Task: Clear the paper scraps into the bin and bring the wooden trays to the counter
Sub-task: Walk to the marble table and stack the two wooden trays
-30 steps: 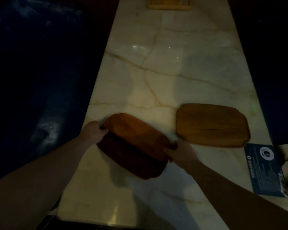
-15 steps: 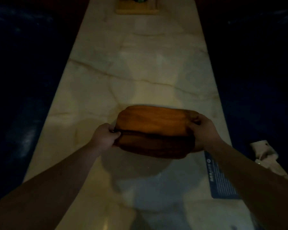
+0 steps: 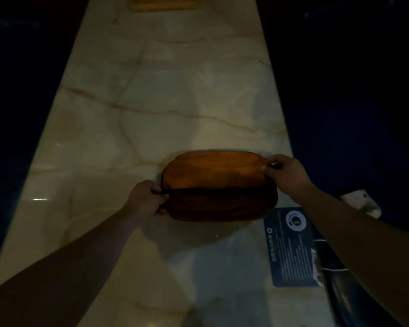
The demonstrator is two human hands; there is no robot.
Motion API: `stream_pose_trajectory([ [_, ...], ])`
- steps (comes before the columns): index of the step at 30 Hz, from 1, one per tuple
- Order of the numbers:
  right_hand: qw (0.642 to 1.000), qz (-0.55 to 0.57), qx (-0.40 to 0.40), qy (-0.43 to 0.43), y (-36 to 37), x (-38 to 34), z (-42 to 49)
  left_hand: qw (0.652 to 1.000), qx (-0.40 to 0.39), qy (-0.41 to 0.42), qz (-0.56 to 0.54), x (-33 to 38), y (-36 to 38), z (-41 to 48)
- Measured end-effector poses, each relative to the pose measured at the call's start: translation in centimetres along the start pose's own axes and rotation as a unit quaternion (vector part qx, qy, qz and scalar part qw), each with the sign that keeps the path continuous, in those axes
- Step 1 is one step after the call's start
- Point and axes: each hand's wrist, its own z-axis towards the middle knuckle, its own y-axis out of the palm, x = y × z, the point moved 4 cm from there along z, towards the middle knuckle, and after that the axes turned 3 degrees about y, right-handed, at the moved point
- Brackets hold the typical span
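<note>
Your left hand (image 3: 147,199) is clamped on the near-left corner of the tray (image 3: 219,185), fingers curled under the edge and thumb on top, and your right hand (image 3: 285,172) pinches the far-right corner, thumb and fingers closed over the rim. The tray sits between your hands, tilted so its far half catches the light and the near half falls in shadow; whether it is one tray or two held together you cannot tell in this dim light. A second ago it lay angled with its long side running from your left hand down toward your right, and a second, paler tray lay on the marble just beyond your right hand. Half a second ago you had swung the held tray square across in front of you, and the paler one was already out of sight behind it. Since then your grip is unchanged, but your right hand sits farther out and a bit higher than your left. The table (image 3: 165,109) stretches away past both hands. The blue card (image 3: 291,249) lies flat just under your right forearm, nearer you than the tray, and something pale (image 3: 361,201) shows off the table edge to the outside of that arm.
</note>
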Motion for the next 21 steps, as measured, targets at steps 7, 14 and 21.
stream_pose_trajectory([
  [7,0.997,-0.063,-0.016,-0.042,0.9,0.0,0.8,0.999,0.035,-0.018,0.031,-0.1,-0.3,0.2],
  [14,0.996,-0.058,-0.028,-0.066,1.1,0.2,0.6,0.997,0.035,0.002,0.074,0.1,-0.6,0.0],
  [21,0.998,-0.049,-0.011,0.035,0.5,3.3,-1.8,0.991,0.028,0.048,0.123,2.7,-0.4,0.7],
])
